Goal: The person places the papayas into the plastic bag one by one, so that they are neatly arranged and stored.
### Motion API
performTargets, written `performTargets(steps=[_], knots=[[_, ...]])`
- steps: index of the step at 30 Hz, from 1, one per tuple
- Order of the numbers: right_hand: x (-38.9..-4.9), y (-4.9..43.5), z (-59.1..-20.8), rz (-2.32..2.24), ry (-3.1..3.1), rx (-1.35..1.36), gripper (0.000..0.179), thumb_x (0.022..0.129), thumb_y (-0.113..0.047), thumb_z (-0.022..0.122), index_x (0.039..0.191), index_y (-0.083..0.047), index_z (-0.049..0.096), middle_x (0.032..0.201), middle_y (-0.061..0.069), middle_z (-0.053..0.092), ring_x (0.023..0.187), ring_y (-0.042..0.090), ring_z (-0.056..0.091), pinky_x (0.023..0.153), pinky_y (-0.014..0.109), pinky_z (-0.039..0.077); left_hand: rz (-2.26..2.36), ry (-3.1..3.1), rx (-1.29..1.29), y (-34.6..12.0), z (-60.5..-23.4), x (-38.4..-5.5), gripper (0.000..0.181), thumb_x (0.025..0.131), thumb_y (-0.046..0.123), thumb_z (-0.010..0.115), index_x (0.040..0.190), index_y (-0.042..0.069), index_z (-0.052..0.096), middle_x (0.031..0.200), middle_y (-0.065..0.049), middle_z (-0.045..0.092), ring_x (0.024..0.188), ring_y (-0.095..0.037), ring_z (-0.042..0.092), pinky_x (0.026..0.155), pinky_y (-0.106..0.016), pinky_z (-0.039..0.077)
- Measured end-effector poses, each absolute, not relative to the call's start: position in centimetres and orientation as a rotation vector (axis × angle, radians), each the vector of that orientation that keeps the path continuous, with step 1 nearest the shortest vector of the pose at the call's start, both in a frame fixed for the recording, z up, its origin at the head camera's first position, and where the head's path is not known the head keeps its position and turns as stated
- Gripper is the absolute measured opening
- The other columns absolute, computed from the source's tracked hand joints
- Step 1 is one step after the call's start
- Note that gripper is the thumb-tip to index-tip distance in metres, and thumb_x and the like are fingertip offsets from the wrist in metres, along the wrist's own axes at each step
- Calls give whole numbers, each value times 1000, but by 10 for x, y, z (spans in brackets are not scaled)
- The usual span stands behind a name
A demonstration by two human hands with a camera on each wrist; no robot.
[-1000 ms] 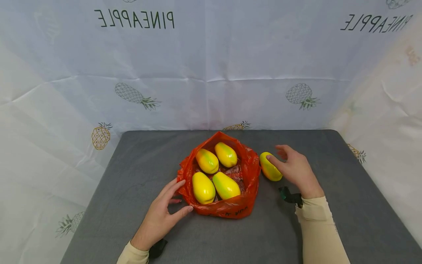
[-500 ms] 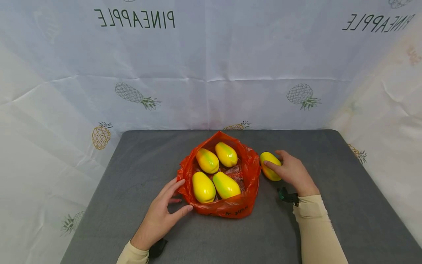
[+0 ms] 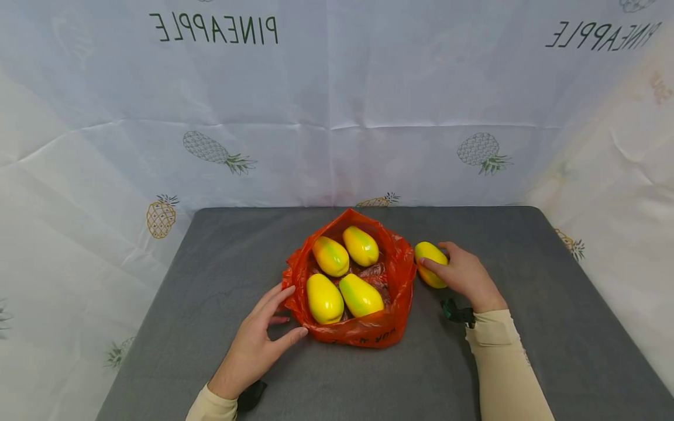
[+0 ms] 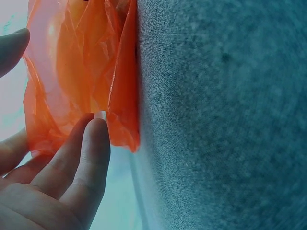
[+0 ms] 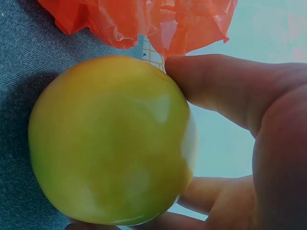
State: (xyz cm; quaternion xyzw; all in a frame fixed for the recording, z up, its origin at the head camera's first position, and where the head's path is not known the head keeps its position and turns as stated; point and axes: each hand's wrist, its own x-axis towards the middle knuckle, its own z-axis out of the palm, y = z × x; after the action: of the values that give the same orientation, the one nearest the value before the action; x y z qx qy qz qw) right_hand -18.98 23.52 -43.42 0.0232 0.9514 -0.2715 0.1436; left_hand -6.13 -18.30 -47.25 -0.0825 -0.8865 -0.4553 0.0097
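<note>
A red plastic bag (image 3: 350, 334) stands with its mouth wide on the table, several glossy yellow fruits (image 3: 325, 299) inside it. My left hand (image 3: 254, 345) touches the bag's left side with fairly straight, spread fingers; in the left wrist view the fingertips rest against the thin plastic (image 4: 72, 91). To the right of the bag, my right hand (image 3: 470, 278) holds one more yellow-green fruit (image 3: 429, 257), oval like a mango or papaya. Seen from the right wrist, thumb and fingers lie on opposite sides of this fruit (image 5: 112, 143); some fingertips are hidden behind it.
The grey cloth-covered table (image 3: 221, 263) reaches back to a white curtain (image 3: 337, 88) printed with pineapples, which also hangs at both sides. The bag's right edge stands close beside the held fruit.
My right hand has come down and left onto the lone fruit, and its thumb and fingers have closed round it. The left hand and the bag have hardly moved.
</note>
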Motion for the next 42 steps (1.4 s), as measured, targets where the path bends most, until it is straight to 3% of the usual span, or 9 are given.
performTargets(steps=[10,33,42], knots=[[-191,236,-434,-778,2765,39,86,102,-62,63,154,6,49,143,30,63,114,42,65,101,60,58,-1421,-2761,-256,-183,-473,-61,81,90,48,87,159,21,54,170,-4,44,125,-17,69,99,-36,65],[-187,241,-432,-784,2776,35,89,102,-67,60,154,5,50,143,30,63,113,41,64,100,60,58,-1470,-2780,-228,-181,-471,-62,81,89,46,89,159,24,54,170,-4,43,129,-18,66,99,-35,65],[-187,241,-423,-779,2804,23,91,102,-68,60,154,5,49,142,30,63,110,40,64,94,57,59,-1459,-2784,-221,-181,-471,-62,82,88,46,89,159,23,54,170,-4,43,130,-19,66,99,-35,65]])
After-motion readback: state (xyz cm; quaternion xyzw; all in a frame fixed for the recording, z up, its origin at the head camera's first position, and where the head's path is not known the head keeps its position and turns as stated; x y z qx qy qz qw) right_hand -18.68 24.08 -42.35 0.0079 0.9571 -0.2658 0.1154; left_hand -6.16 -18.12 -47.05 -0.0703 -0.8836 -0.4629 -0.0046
